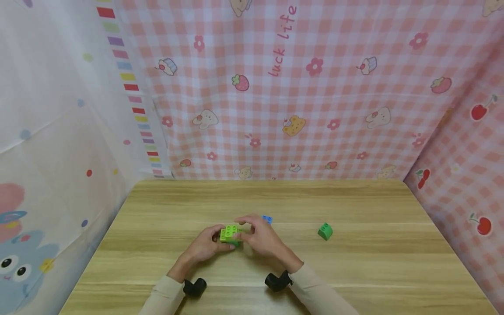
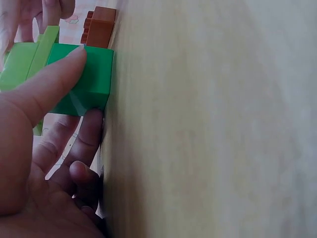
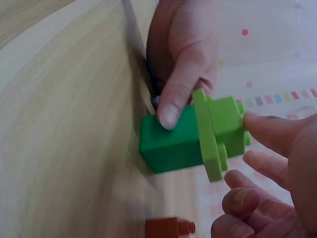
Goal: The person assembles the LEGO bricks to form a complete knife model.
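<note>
My left hand (image 1: 206,243) grips a stack of toy building bricks by its dark green bottom block (image 2: 84,79), thumb on the near side and fingers behind. A thin light green plate (image 3: 208,136) sits on that block, with a smaller light green brick (image 3: 229,124) on top, studs upward. My right hand (image 1: 261,236) is at the stack's right side. In the right wrist view a fingertip of it meets the top brick's studs, while the other fingers are loosely bent and hold nothing. A brown brick (image 2: 101,27) stands on the table behind the stack.
A blue brick (image 1: 267,219) lies just beyond my right hand, partly hidden by it. Farther right on the wooden table (image 1: 370,262) is a green brick (image 1: 325,231) with a curved side. A pink checked cloth (image 1: 275,100) hangs along the table's back edge.
</note>
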Demonstrator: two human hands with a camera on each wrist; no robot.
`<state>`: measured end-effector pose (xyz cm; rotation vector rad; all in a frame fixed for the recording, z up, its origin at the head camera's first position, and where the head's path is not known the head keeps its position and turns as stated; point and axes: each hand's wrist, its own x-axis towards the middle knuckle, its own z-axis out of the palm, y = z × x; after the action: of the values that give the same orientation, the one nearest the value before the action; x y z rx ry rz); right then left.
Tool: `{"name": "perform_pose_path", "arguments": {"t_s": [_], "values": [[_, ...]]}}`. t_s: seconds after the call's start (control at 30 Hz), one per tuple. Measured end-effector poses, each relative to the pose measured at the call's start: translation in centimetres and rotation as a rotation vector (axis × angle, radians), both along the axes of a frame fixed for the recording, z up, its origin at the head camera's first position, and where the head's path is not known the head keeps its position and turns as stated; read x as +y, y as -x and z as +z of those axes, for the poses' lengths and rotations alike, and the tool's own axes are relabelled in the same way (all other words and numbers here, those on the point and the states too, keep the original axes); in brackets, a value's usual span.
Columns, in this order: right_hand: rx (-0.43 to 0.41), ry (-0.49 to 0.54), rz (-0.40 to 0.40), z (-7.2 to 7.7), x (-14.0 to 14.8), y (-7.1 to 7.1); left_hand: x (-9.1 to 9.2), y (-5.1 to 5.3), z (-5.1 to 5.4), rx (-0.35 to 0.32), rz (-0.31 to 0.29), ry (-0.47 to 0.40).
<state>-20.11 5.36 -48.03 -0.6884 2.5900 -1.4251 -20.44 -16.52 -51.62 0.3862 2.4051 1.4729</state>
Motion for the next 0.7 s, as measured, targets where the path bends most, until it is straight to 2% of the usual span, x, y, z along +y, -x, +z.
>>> {"name": "perform_pose_path", "arguments": {"t_s": [0.27,0.7], "values": [[-0.019,0.106,-0.064,0.0,2.1,0.1,-0.1,0.0,-0.1,-0.005,-0.004,0.002],[-0.072,0.088,-0.113,-0.9,4.0,-0.2,0.0,0.1,-0.3,-0.008,0.018,0.021]]}}
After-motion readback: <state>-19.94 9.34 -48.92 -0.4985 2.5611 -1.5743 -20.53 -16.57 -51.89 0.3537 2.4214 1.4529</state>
